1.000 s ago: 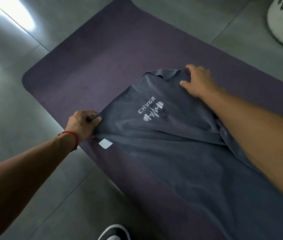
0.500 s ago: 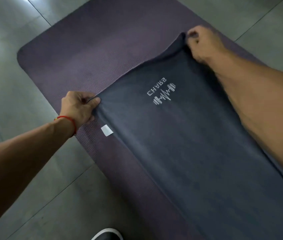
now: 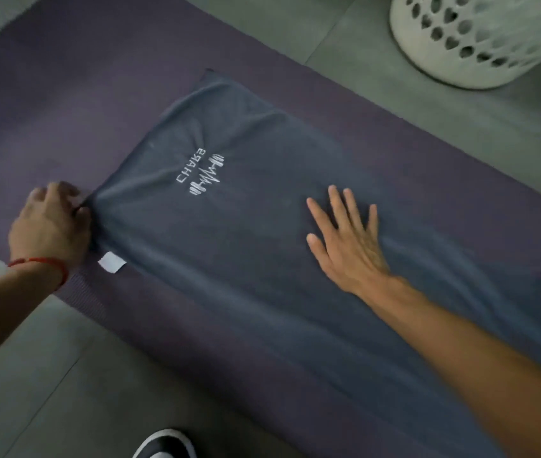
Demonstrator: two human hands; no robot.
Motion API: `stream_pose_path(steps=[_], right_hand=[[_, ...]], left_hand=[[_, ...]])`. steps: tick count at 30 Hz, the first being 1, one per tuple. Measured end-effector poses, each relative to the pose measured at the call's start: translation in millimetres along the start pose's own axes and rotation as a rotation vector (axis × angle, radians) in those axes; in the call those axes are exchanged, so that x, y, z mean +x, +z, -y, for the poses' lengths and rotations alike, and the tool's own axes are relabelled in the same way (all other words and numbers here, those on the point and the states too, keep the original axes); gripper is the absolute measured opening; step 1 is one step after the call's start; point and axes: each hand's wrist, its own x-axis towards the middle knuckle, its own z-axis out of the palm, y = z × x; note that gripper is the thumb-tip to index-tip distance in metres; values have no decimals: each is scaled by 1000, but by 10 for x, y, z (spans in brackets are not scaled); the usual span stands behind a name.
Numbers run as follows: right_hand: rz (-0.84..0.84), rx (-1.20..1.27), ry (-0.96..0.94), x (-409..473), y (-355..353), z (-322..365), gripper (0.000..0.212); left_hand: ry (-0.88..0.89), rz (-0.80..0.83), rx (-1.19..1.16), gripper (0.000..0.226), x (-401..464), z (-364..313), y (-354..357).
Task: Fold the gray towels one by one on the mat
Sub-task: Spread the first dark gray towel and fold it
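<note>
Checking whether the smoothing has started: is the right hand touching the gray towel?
Touching. The head view shows the right hand lying flat on the gray towel, fingers spread straight, with no gap visible beneath the palm.

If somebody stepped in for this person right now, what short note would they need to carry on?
Left hand: grips the near-left corner of the dark gray cloth towel.
Right hand: open, fingers flat on the towel's middle.
The towel lies spread along the purple foam mat, white logo up, some wrinkles showing; its right end is bunched.
Done: towel laid out.
Left: finish flattening it, then fold. No other towels are in view.
</note>
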Motion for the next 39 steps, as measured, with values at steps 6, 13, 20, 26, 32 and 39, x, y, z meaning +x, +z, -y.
stream_pose_path(steps=[6,13,20,26,32,39], right_hand=[[3,235,475,-887,69,-500,61],[-91,264,745,-2177,52,-1593,50],[-57,354,931,-2794,-75,-2784,45],[-30,472,949,-2166,-57,-3435,54],[-214,560,1331,-1439,68,-3659,71],[-410,853,1354,-1380,252,-3877,61]], left_hand=[[779,79,244,62,-724,-871,173],[1243,276,271,63,-1544,-2175,673],[1297,346,343,66,-1579,-3446,1121],[1354,362,184,50,-1259,-4232,1245],[1510,550,122,50,-1355,-4805,1323],[1365,719,289,25,-1656,-5190,1299]])
